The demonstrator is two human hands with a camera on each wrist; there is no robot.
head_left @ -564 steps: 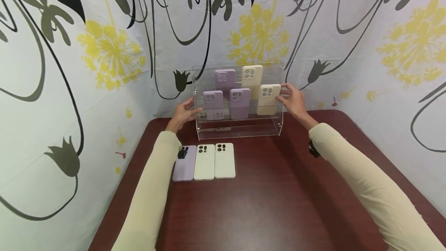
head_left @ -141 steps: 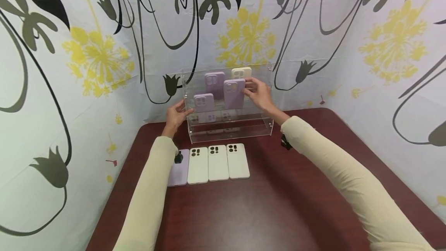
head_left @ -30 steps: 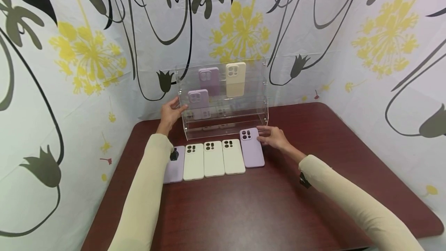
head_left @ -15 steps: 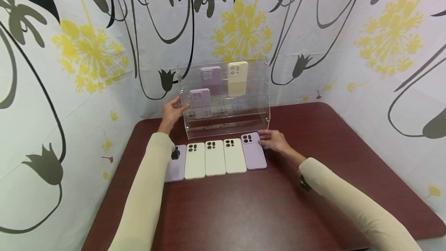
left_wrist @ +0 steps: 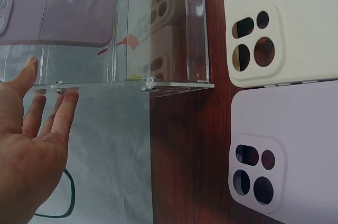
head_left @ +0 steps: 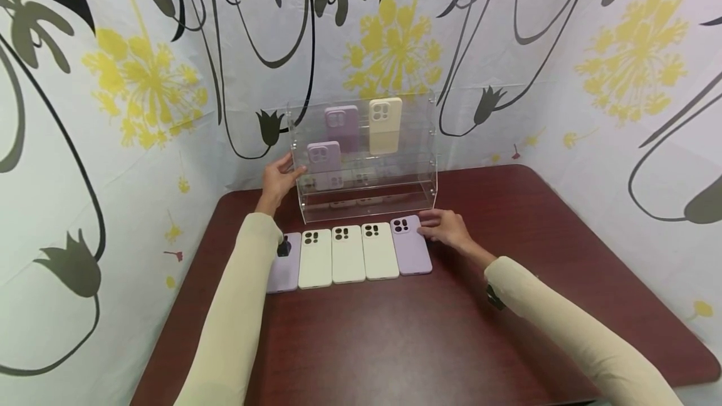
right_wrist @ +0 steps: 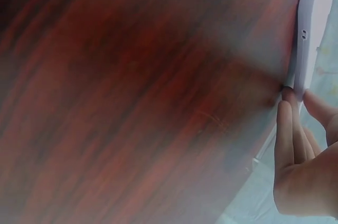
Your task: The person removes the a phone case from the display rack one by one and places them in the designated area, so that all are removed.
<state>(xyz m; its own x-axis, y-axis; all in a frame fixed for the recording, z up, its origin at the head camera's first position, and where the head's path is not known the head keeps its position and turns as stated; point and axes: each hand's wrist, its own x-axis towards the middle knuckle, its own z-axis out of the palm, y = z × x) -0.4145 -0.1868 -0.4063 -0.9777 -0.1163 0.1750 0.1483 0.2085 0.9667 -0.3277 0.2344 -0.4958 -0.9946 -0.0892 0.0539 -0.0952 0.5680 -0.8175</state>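
A clear acrylic display rack (head_left: 366,205) stands at the back of the table. My left hand (head_left: 277,185) holds its left side panel; in the left wrist view the thumb (left_wrist: 25,76) lies on one side of the panel edge, the fingers on the other. My right hand (head_left: 448,229) pinches a lilac phone case (head_left: 413,249) near its top right corner, thumb on top. That case lies at the right end of a row, beside a cream-white phone case (head_left: 380,255). On the rack rest a lilac case (head_left: 341,127), a cream case (head_left: 385,127) and a lower lilac case (head_left: 324,156).
Further left in the row lie two more cream-white cases (head_left: 348,259) and another lilac case (head_left: 284,271), partly covered by my left sleeve and wrist camera. The dark red wood table (head_left: 350,337) meets patterned cloth walls (head_left: 507,36) on three sides.
My right hand took the lilac case from the rack's middle tier and lowered it to the row's right end, shifting it slightly toward me. Previously a cream case moved from rack to row.
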